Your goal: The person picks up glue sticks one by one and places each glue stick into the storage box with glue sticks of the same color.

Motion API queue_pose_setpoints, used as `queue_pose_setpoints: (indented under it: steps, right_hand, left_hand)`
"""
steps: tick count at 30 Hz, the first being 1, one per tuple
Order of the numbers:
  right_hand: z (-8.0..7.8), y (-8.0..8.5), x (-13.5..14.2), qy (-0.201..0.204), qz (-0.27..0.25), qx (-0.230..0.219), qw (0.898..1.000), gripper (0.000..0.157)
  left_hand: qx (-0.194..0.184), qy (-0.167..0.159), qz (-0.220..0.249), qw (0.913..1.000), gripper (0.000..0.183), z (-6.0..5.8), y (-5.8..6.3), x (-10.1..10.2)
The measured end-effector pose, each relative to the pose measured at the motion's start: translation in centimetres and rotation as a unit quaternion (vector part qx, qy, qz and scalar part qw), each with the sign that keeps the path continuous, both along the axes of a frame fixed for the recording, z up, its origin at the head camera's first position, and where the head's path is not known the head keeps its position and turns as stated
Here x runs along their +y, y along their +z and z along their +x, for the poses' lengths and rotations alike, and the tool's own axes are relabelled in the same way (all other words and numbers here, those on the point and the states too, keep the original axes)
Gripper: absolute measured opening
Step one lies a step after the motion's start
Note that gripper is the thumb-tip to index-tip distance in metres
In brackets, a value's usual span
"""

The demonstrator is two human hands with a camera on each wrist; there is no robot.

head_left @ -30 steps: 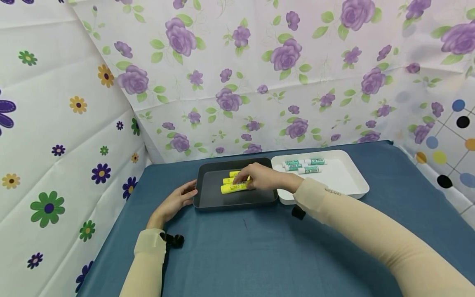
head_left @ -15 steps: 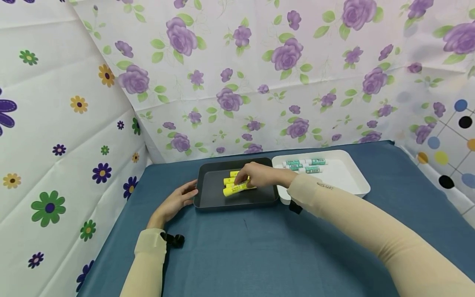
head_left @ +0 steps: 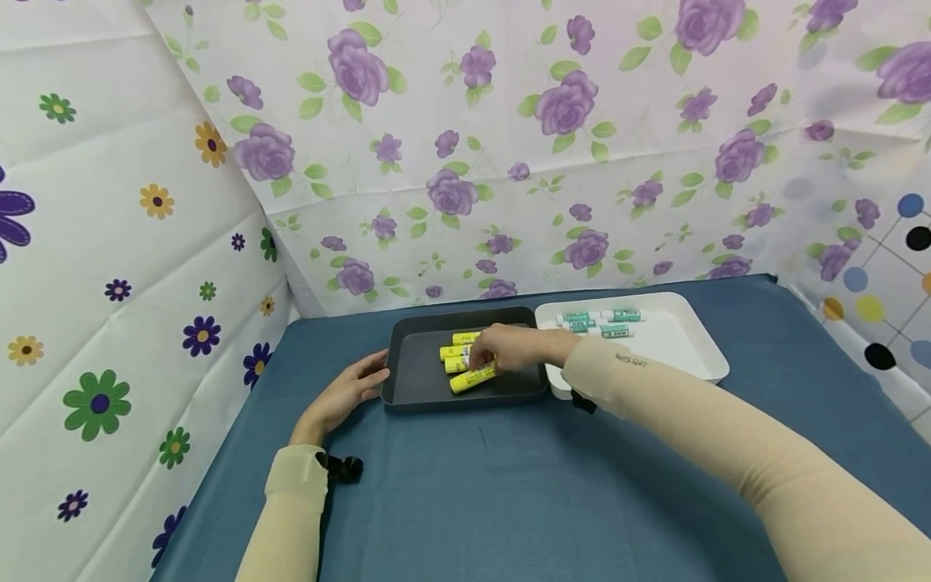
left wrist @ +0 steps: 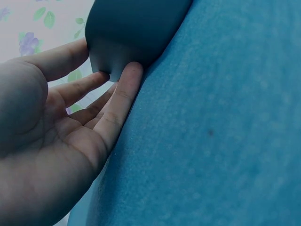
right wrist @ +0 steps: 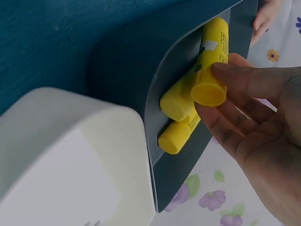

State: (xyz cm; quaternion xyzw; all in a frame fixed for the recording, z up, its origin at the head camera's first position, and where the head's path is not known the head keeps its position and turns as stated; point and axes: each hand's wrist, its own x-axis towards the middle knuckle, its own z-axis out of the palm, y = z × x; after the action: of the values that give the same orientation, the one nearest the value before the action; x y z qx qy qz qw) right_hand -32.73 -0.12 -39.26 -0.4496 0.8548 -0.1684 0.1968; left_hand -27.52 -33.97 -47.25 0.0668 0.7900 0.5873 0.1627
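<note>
My right hand [head_left: 512, 347] pinches a yellow glue stick [head_left: 471, 378] between thumb and fingers, low over the dark grey tray [head_left: 414, 388]. In the right wrist view the held glue stick [right wrist: 210, 68] has its round end towards the camera, and two more yellow glue sticks [right wrist: 176, 104] lie behind it in the tray. Seen from the head, three yellow glue sticks [head_left: 452, 352] lie in a column beyond the held one, partly covered by the hand. My left hand [head_left: 347, 398] rests against the tray's left end, its fairly straight fingers [left wrist: 124, 89] touching the tray wall [left wrist: 136, 33].
A white tray [head_left: 684, 347] adjoins the dark one on the right and holds several green-and-white glue sticks [head_left: 614, 331]. Both stand near the back of a blue cloth-covered table [head_left: 480, 501]. Flowered sheets [head_left: 407, 97] hang behind and to the left.
The right hand has drawn the held glue stick slightly nearer and right, tilting it and separating it from the others, so another shows behind it. The left hand stays at the tray.
</note>
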Motion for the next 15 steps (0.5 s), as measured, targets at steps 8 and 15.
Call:
queue_pose_setpoints:
  steps: [8, 15]
  right_hand:
    - [-0.41, 0.23, -0.41, 0.038, 0.017, 0.019, 0.999, 0.047]
    - [-0.17, 0.18, -0.96, 0.033, 0.034, 0.028, 0.999, 0.044]
  left_hand:
    - [0.002, 0.003, 0.0, 1.0, 0.061, -0.08, 0.1, 0.06]
    - [0.0, 0.005, -0.004, 1.0, 0.06, -0.09, 0.03, 0.09]
